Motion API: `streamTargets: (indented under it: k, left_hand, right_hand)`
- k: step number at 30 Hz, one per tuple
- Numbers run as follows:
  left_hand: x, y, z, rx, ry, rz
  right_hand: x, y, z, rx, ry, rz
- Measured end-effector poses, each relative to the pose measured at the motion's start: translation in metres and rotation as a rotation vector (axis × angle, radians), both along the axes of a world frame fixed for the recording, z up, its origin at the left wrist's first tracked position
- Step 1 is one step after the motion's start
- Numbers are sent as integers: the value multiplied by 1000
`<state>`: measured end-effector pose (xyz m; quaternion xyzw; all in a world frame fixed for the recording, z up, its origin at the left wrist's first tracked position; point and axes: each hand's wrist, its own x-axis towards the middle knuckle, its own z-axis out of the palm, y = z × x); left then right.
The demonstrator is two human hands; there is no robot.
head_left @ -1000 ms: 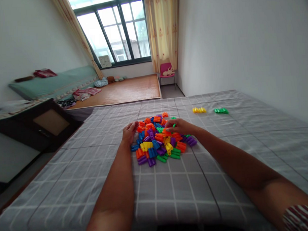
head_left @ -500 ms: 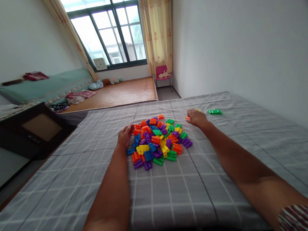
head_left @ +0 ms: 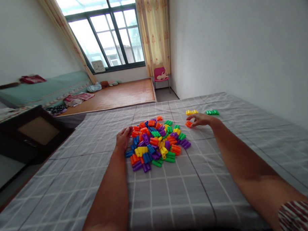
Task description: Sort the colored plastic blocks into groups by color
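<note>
A heap of orange, blue, purple, yellow and green plastic pieces (head_left: pixel 155 142) lies on the grey checked cloth (head_left: pixel 169 192). At the heap's left edge is my left hand (head_left: pixel 124 136), fingers bent together beside orange pieces; whether it grips one is hidden. To the right of the heap, my right hand (head_left: pixel 198 120) has its thumb and fingers apart around an orange piece (head_left: pixel 188 124) that rests on the cloth. Just beyond this hand lies a yellow piece (head_left: pixel 191 112), with a green piece (head_left: pixel 212 112) to its right.
A lone orange piece (head_left: pixel 159 118) lies behind the heap. Past the cloth are a low bed (head_left: pixel 128 92) with fabric on it, a pink chair (head_left: pixel 160 74) and a dark cabinet (head_left: pixel 38 129) at the left. A white wall (head_left: pixel 237 52) rises on the right.
My right hand has opened, and the orange piece now shows on the cloth below its fingers. The yellow piece behind it has come into fuller view. My left hand has barely moved.
</note>
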<state>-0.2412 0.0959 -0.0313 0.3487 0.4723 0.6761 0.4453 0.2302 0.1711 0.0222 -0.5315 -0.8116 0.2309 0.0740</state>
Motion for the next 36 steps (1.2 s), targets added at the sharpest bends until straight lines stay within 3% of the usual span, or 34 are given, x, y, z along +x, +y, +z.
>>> streamTargets:
  k: [6,9,12,17,20,22,26,36]
  left_hand:
    - [1,-2,2,-2,9,-12]
    - [2,-2,3,-4,9,2]
    - [3,-2,3,-4,7,4]
    - [3,-3,2,6,-4,-6]
    - [2,-1,0,4,-6,-4]
    - [1,0,-1,-2,-3,-2]
    - [0,1,-2,-3,3,-4]
    - [1,0,-1,8,-5,0]
  right_hand:
    - [13,5,-1,-7,-45,-40]
    - [12,8,1,75,-23,-73]
    - [-16,0,9,190,56,-16]
    - [-90,-32,20,244,221,349]
    - [-103,-40,16,302,94,293]
    - [-96,-37,10,253,16,293]
    - [-76,-28,2,62,46,467]
    - [-72,-26,10,-117,91,396]
